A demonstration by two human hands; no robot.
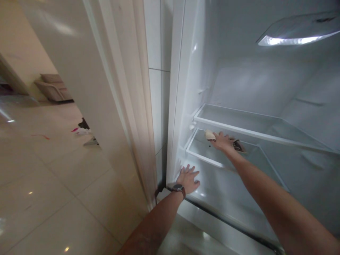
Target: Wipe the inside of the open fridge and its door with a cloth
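Inside an open refrigerator, my right hand point(222, 141) reaches between two glass shelves. It presses on a bunched cloth point(239, 146), dark patterned at one end and cream at the other, which sticks out on both sides of the hand. The cloth lies at the lower glass shelf point(200, 150), under the upper shelf point(239, 129). A small dark speck point(209, 146) shows on the lower shelf near the cloth. My left hand point(188, 180), with a watch point(177, 188) on its wrist, is spread open against the inner surface low at the left side, holding nothing.
A lit lamp cover point(300, 32) hangs at the top of the compartment. The refrigerator's left wall point(183, 88) stands beside a tiled wall and a wooden door frame point(132, 88). Beyond, a sofa point(53, 86) and several small items lie about the tiled floor point(53, 177).
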